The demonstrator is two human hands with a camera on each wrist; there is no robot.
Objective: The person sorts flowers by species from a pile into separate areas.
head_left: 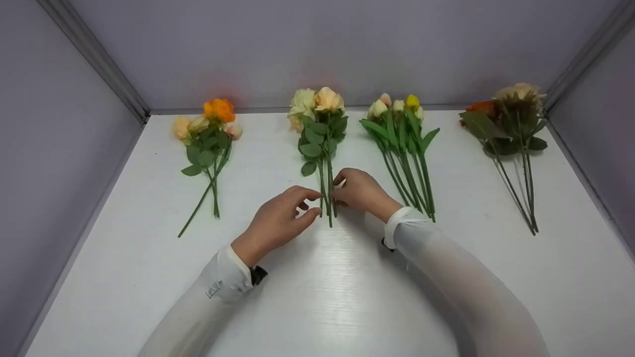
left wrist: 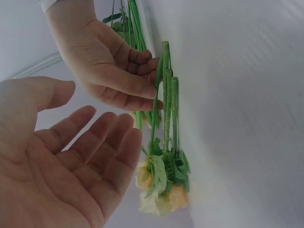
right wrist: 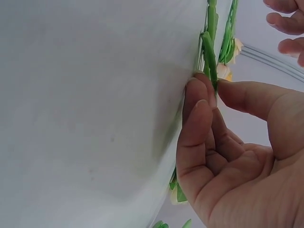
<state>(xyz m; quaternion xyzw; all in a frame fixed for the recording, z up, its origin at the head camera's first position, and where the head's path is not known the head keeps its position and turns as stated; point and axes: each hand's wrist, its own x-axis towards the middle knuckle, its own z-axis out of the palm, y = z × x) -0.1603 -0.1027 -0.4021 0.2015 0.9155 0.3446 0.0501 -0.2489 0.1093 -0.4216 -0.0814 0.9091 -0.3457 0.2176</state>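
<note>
A bunch of cream and peach roses (head_left: 317, 106) lies in the middle of the table, stems towards me. My right hand (head_left: 364, 191) pinches one of its green stems between thumb and index finger; the right wrist view shows the stem (right wrist: 210, 54) at those fingertips, the other fingers curled beneath. On the other side of the stems is my left hand (head_left: 285, 218), its thumb and fingers spread apart and the fingertips close to the stem ends. The left wrist view shows that palm (left wrist: 61, 175) facing up with nothing in it, beside the several rose stems (left wrist: 166, 104).
To the right of the roses lies a bunch of tulips (head_left: 404, 144), its stems passing near my right wrist. A bunch with orange and peach flowers (head_left: 208, 134) lies at the left. Another bunch (head_left: 516, 119) lies far right. Grey walls (head_left: 337, 49) enclose the white table (head_left: 317, 297).
</note>
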